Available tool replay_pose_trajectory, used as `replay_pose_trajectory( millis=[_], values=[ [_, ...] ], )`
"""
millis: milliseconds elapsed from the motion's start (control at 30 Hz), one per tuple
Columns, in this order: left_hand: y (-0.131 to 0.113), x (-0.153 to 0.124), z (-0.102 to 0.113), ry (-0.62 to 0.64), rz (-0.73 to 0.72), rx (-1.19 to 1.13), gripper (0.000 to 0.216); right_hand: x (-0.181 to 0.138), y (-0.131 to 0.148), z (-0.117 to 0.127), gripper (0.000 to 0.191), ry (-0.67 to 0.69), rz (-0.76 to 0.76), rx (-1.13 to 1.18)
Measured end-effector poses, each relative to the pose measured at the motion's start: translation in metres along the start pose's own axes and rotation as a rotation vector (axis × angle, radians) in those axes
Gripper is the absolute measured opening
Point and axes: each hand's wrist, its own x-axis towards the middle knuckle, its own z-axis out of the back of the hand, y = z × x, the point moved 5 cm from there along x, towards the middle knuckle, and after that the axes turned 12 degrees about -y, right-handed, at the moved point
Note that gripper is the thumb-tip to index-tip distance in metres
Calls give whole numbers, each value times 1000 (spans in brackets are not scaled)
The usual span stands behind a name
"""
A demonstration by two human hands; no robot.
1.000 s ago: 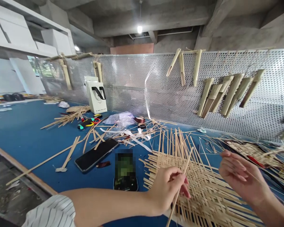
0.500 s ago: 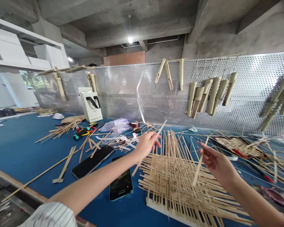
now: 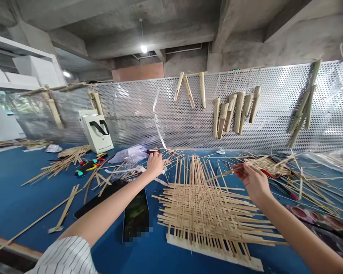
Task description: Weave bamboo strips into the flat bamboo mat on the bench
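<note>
My right hand (image 3: 254, 182) pinches a thin bamboo strip (image 3: 221, 175), which points left over the far edge of the weaving. That weaving is a flat bamboo mat (image 3: 202, 205) with long loose ends on all sides; a pale band (image 3: 211, 251) lies along its near edge. Beyond the mat's far left corner, my left hand (image 3: 156, 165) is over a heap of scattered strips, close to a small dark brown item. Its fingers are curled and mostly hidden behind the back of the hand, so anything they hold is out of sight.
Two phones, one black (image 3: 108, 194) and one lit (image 3: 136, 217), lie under and beside my left forearm. Pliers (image 3: 88, 166), a bundle of strips (image 3: 65, 160) and a white box (image 3: 97, 131) stand left. A red-handled tool (image 3: 280, 184) lies right. A perforated metal panel (image 3: 125, 110) closes the back.
My left hand has moved away from the mat to the heap, and the strip it held no longer shows. The strip in my right hand has swung from upright to nearly level. The view has shifted right.
</note>
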Motion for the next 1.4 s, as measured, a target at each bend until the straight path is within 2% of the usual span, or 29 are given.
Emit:
replay_pose_trajectory(
  millis=[100, 167, 233, 333, 433, 533, 733, 1100, 1400],
  values=[
    [-35, -22, 3, 68, -190, -63, 26, 7, 7, 0, 25, 17, 58, -131],
    [-62, -46, 2, 199, -366, -172, 32, 9, 15, -10, 29, 158, 223, -428],
    [-84, -70, 0, 337, -475, -296, 41, 5, 13, -25, 34, 366, 415, -795],
    [-104, -90, -5, 433, -484, -385, 55, -8, -7, -39, 24, 573, 547, -1088],
    [-112, -93, -11, 412, -430, -392, 65, -21, -35, -43, 11, 641, 605, -1231],
    [-114, -93, -15, 357, -388, -411, 70, -28, -56, -42, 11, 649, 663, -1350],
    [-111, -94, -17, 288, -372, -427, 67, -30, -68, -42, 17, 661, 761, -1432],
    [-113, -94, -17, 197, -428, -376, 55, -31, -72, -39, 22, 639, 827, -1422],
    [-113, -95, -16, 219, -420, -371, 52, -27, -75, -38, 19, 637, 815, -1339]
  ],
)
